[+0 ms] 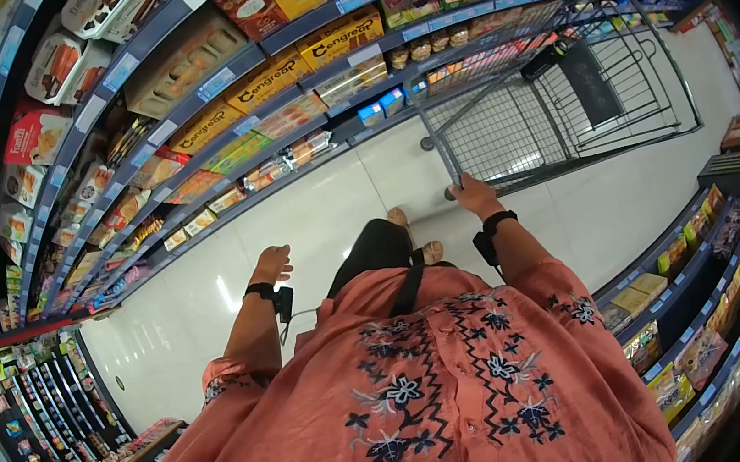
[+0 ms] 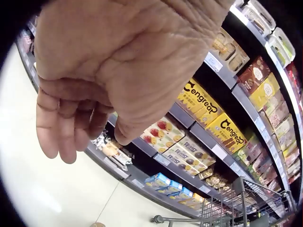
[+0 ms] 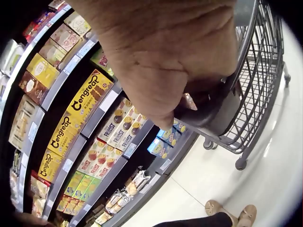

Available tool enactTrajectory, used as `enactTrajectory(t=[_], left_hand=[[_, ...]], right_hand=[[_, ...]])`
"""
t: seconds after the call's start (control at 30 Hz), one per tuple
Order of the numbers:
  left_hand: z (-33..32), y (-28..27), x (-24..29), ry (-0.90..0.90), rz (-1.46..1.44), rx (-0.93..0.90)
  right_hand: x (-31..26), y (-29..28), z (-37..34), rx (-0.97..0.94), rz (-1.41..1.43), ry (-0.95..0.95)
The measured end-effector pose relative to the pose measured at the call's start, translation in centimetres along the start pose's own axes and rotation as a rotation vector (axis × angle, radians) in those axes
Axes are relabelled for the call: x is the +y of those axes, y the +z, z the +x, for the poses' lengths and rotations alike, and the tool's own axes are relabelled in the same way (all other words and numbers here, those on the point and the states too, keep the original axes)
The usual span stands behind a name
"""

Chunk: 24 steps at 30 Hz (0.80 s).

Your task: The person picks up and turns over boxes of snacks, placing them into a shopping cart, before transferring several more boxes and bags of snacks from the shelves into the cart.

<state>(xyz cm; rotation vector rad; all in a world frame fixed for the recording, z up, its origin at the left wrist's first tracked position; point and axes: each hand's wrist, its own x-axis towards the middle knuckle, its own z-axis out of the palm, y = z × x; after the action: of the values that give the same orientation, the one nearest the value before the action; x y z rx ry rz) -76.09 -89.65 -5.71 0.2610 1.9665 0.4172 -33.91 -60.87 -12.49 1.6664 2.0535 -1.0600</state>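
A grey wire shopping cart (image 1: 505, 127) stands on the right of the head view. The right hand (image 1: 477, 197) grips its near corner; in the right wrist view the fingers of that hand (image 3: 175, 61) curl round the dark frame of the cart (image 3: 258, 90). The left hand (image 1: 273, 264) hangs in the air over the floor, holding nothing. Seen in the left wrist view, the left hand (image 2: 118, 71) has loosely bent fingers, with yellow boxes (image 2: 203, 101) on the shelf behind it.
Long shelves (image 1: 214, 88) of packaged snacks curve along the far side. Lower shelves (image 1: 700, 283) with packets stand at the right, and another display (image 1: 50, 409) at the lower left. Pale tiled floor (image 1: 184, 300) runs between them, with the person's sandalled feet (image 1: 433, 251) on it.
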Motion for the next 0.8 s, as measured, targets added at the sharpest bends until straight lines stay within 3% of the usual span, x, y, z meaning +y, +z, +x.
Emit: enactTrajectory(t=[0.33,0.8], left_hand=[[0.6,-0.4,-7.5,-0.167,-0.096,-0.025],[3.5,-7.1,-0.6,0.097,0.050,-0.040]], right_hand=[[0.1,2.8,-0.8,-0.029,0.315,-0.064],[-7.6,3.9,-3.3,0.010,0.209,-0.075]])
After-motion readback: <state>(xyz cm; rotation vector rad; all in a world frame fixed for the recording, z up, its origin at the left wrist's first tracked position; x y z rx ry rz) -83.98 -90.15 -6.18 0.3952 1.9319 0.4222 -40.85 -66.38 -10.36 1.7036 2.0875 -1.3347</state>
